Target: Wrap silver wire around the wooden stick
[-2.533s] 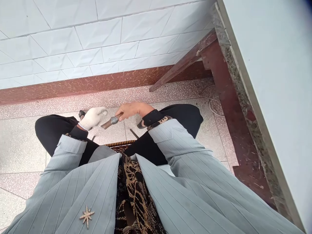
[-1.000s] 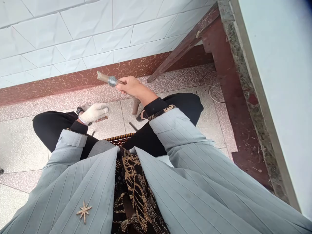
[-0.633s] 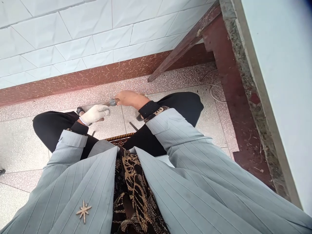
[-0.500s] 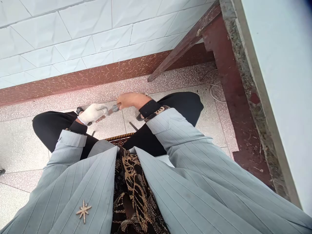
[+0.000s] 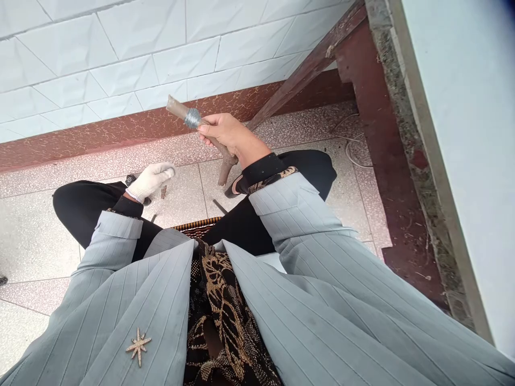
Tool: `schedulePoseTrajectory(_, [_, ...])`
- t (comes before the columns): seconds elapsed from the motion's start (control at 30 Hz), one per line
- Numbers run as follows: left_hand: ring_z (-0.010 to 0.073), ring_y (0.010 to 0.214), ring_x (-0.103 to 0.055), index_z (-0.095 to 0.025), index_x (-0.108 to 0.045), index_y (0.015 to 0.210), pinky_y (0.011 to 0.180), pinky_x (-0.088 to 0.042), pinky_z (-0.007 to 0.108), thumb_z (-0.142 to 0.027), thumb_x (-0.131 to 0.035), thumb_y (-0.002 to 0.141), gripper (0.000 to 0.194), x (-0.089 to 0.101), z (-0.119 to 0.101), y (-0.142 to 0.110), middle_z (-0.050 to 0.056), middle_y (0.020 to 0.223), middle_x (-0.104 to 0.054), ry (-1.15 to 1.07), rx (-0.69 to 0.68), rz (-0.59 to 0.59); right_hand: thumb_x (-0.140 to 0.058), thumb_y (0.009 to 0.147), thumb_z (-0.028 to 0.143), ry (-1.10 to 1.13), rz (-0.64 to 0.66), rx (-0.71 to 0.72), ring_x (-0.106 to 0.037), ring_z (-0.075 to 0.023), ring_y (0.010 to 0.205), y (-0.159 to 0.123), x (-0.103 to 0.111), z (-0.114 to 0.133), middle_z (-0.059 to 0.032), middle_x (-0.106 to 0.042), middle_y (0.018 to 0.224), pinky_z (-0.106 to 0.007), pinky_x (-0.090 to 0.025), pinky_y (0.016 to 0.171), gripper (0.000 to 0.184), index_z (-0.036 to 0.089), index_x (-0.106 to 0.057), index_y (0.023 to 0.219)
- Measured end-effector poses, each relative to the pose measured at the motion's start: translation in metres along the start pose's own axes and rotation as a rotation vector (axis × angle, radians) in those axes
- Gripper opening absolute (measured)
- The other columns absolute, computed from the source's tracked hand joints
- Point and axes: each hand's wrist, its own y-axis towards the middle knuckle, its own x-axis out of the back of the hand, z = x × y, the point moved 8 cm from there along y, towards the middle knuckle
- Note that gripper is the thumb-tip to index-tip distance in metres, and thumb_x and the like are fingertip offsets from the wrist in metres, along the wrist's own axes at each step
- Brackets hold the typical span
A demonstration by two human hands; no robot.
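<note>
My right hand (image 5: pixel 221 133), bare, is closed round a crooked wooden branch (image 5: pixel 177 107), raised over the floor by the wall's base. Silvery wire (image 5: pixel 192 118) is wound in a tight band round the branch just beyond my fingertips. Past my palm, the branch bends at a knobby joint toward the floor. My left hand (image 5: pixel 151 180), in a white knitted glove, is closed lower down, apart from the branch. A small rust-brown piece (image 5: pixel 163 191) shows just below its fingers; whether the hand grips it is unclear.
A white tiled wall (image 5: pixel 140 37) with a red-brown base runs ahead. To my right, a slanting wooden brace (image 5: pixel 306 67) and a red-brown support stand under a pale slab (image 5: pixel 458 134). A white cable (image 5: pixel 354 155) lies on the floor near them. A woven seat edge (image 5: pixel 199 228) shows between my legs.
My right hand has risen and turned, lifting the wire-bound branch away from my left hand. The gloved hand has shifted slightly left, and the rust-brown piece under it looks shorter.
</note>
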Motion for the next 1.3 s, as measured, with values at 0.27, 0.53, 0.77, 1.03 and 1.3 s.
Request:
schedulePoseTrajectory(0.27, [0.0100, 0.057, -0.043, -0.015, -0.068, 0.084, 0.058, -0.038, 0.025, -0.037, -0.059, 0.091, 0.025, -0.002, 0.001, -0.002, -0.003, 0.064, -0.051, 0.131, 0.008, 0.035, -0.073, 0.092, 0.020, -0.718, 0.093, -0.019, -0.059, -0.0201, 0.081, -0.002, -0.013, -0.005, -0.0059, -0.066, 0.085, -0.032, -0.036, 0.071, 0.015, 0.013, -0.078, 0.104])
schedulePoseTrajectory(0.53, [0.0152, 0.071, -0.059, -0.015, -0.072, 0.090, 0.064, -0.050, 0.027, -0.039, -0.061, 0.087, 0.026, 0.002, 0.006, -0.005, 0.002, 0.080, -0.062, 0.135, 0.030, 0.020, -0.078, 0.088, 0.016, -0.935, 0.461, -0.053, -0.061, -0.0216, 0.078, -0.016, -0.055, -0.024, -0.0082, -0.069, 0.079, -0.033, -0.034, 0.068, 0.003, 0.015, -0.079, 0.085])
schedulePoseTrajectory(0.77, [0.0138, 0.074, -0.054, -0.015, -0.071, 0.086, 0.074, -0.046, 0.027, -0.040, -0.060, 0.090, 0.028, 0.013, -0.003, -0.003, 0.000, 0.077, -0.064, 0.245, -0.046, -0.044, -0.079, 0.084, 0.015, -0.561, 0.986, -0.094, -0.054, -0.0114, 0.059, -0.048, -0.084, -0.028, 0.0033, -0.062, 0.062, -0.026, -0.039, 0.064, 0.005, 0.014, -0.079, 0.089])
schedulePoseTrajectory(1.03, [0.0085, 0.052, -0.038, -0.015, -0.067, 0.087, 0.052, -0.038, 0.022, -0.035, -0.061, 0.092, 0.021, 0.015, 0.001, 0.000, -0.004, 0.062, -0.044, -0.134, -0.045, -0.139, -0.071, 0.099, 0.025, 0.353, 0.199, 0.108, -0.054, -0.0107, 0.066, -0.018, -0.006, 0.025, 0.0009, -0.064, 0.081, -0.022, -0.049, 0.062, 0.006, 0.020, -0.068, 0.099])
schedulePoseTrajectory(1.3, [0.0110, 0.061, -0.053, -0.014, -0.069, 0.085, 0.060, -0.045, 0.025, -0.039, -0.064, 0.092, 0.027, -0.005, -0.004, -0.004, 0.001, 0.068, -0.059, -0.046, -0.070, 0.105, -0.073, 0.094, 0.017, -0.186, -0.017, -0.050, -0.051, -0.0141, 0.064, -0.002, 0.001, -0.002, -0.0007, -0.058, 0.072, -0.027, -0.042, 0.060, 0.006, 0.018, -0.070, 0.089])
